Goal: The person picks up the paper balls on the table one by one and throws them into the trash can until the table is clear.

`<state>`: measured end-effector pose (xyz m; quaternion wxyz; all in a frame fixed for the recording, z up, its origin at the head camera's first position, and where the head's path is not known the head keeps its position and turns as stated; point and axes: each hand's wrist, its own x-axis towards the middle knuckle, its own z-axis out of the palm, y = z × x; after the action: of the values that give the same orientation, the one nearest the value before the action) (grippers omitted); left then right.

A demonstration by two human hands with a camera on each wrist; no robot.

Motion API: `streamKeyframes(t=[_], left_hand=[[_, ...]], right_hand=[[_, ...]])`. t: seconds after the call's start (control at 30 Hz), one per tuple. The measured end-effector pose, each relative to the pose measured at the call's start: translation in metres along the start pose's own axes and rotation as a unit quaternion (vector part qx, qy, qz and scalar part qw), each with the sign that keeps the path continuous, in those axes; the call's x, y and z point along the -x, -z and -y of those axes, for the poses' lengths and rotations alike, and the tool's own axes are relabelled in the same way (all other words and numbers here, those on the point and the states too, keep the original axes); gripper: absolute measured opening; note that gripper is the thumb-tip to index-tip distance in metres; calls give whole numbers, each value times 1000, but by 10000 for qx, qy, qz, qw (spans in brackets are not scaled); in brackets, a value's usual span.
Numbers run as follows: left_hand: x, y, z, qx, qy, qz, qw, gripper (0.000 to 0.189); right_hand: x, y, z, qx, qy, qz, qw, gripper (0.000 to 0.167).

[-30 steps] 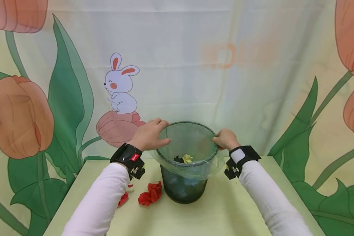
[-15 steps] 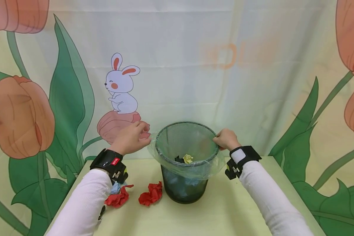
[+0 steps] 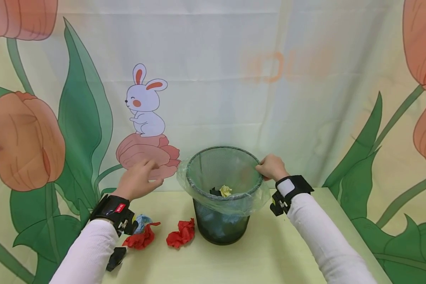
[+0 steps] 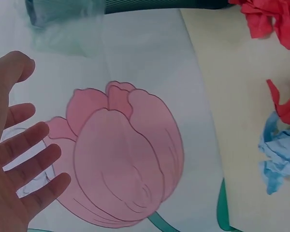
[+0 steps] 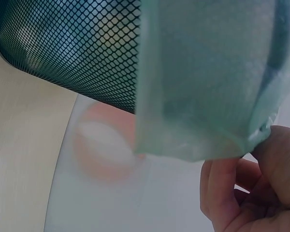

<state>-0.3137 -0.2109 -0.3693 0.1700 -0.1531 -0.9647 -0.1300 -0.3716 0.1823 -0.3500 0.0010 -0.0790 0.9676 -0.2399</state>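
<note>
A black mesh trash can point(image 3: 220, 232) stands on the table, lined with a thin pale green trash bag point(image 3: 234, 207) folded out over its rim. Crumpled yellow paper point(image 3: 225, 191) and a black piece point(image 3: 215, 192) lie inside. My right hand point(image 3: 272, 167) grips the can's right rim through the bag; the right wrist view shows the thumb at the bag point(image 5: 193, 111). To the left of the can, my left hand point(image 3: 137, 179) hovers with nothing in it, its fingers spread in the left wrist view.
Left of the can lie two crumpled red papers, one near the can point(image 3: 182, 233) and another red paper point(image 3: 141, 238) farther left. A blue crumpled paper point(image 3: 142, 223) and a black crumpled piece point(image 3: 116, 258) are close by. A printed curtain point(image 3: 213, 79) hangs behind the table.
My left hand has moved from the can's left rim leftward and down, uncovering the blue and black crumpled pieces. My right hand and the can have stayed in place.
</note>
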Motion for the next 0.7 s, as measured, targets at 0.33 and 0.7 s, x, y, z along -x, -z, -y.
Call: streamKeyframes(t=[0.33,0.7], left_hand=[[38,-26,28,2,302,99,9995,54],[91,-57,62,39,1073,290,9938,66]], right_hand=[[-1,-3,-1,30,7,-32,10000,46],[-3,-2,-3,5,-20,-1,10000,46]])
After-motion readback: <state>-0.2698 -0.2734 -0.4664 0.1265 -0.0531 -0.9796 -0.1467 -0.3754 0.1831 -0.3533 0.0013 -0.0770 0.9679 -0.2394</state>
